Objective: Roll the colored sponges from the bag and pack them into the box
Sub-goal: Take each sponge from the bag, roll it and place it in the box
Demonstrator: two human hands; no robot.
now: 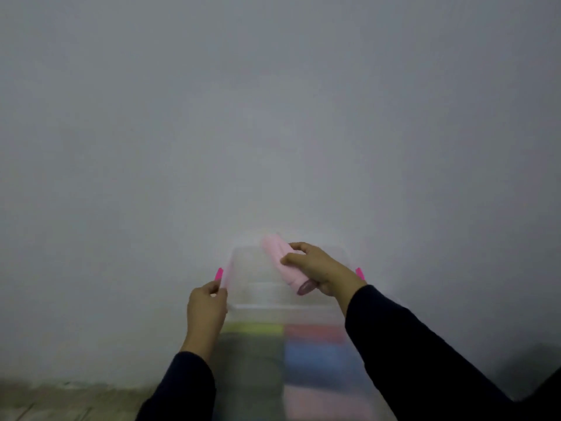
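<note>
A clear plastic box [258,308] with pink side latches [218,274] stands in front of me against a pale wall. My right hand [315,265] grips a rolled pale pink sponge [277,253] above the box's open top. My left hand [206,305] holds the box's left rim beside the pink latch. Through the clear front wall, rolled sponges show inside: a yellow-green one [255,329], a dark green one [252,360], a red one [315,332], a blue one [318,363] and a pink one [321,399]. No bag is in view. The picture is blurred.
A plain grey-white wall [273,117] fills most of the view behind the box. A strip of wooden floor [60,402] shows at the lower left. A dark shape [543,372] sits at the lower right edge.
</note>
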